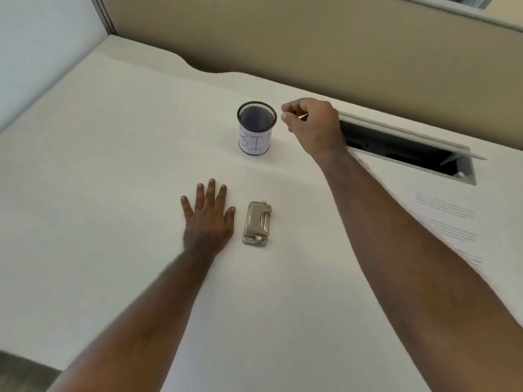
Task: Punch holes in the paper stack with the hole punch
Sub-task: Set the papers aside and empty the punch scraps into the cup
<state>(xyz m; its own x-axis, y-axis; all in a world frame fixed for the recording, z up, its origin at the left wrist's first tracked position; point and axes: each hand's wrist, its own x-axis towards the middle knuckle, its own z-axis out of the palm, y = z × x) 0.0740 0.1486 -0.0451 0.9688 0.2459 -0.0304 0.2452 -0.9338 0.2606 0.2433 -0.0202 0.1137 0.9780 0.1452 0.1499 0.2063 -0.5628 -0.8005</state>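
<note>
One paper stack (447,219) under right forearm, print blurred

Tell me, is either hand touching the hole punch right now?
No, the left hand lies flat beside the hole punch, and the right hand is up by the mesh cup.

Hand-drawn capital letters reading "BI", followed by a stroke that may begin a third letter, mark the white paper label (255,142) wrapped around a black mesh cup (256,127) at upper centre of the frame. At the right edge, a printed sheet of paper (445,219) carries several blocks of fine text, too small and blurred to read.
</note>
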